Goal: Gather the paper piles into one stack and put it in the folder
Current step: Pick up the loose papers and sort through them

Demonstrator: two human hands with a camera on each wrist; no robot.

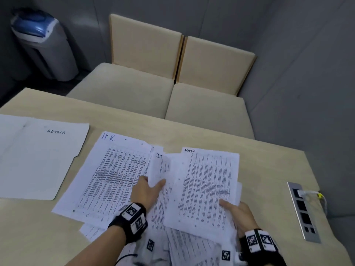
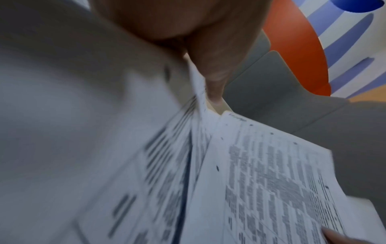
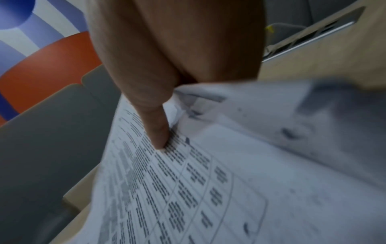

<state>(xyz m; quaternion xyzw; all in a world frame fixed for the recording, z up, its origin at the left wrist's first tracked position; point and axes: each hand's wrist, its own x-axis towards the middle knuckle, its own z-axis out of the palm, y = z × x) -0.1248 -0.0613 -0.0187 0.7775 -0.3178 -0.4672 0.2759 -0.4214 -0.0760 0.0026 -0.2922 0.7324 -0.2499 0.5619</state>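
Printed paper piles lie fanned on the wooden table (image 1: 269, 164). The pile marked "H.R." (image 1: 107, 173) lies flat at the left. My left hand (image 1: 148, 191) pinches the curled sheets marked "IT" (image 1: 159, 169), thumb on top; the left wrist view shows that thumb (image 2: 211, 74) pressed on the raised sheets (image 2: 188, 148). My right hand (image 1: 238, 212) grips the lower right corner of the "ADMIN" pile (image 1: 207, 187), thumb on the print; the right wrist view shows that thumb (image 3: 158, 132) on the page (image 3: 208, 181). The white folder labelled "ADMIN" (image 1: 38, 158) lies closed at the far left.
More loose printed sheets (image 1: 188, 246) lie under my wrists at the near edge. A metal socket panel (image 1: 303, 210) with a plugged cable sits in the table at right. Two beige seats (image 1: 172, 96) stand beyond the table, a grey bin (image 1: 44, 43) at back left.
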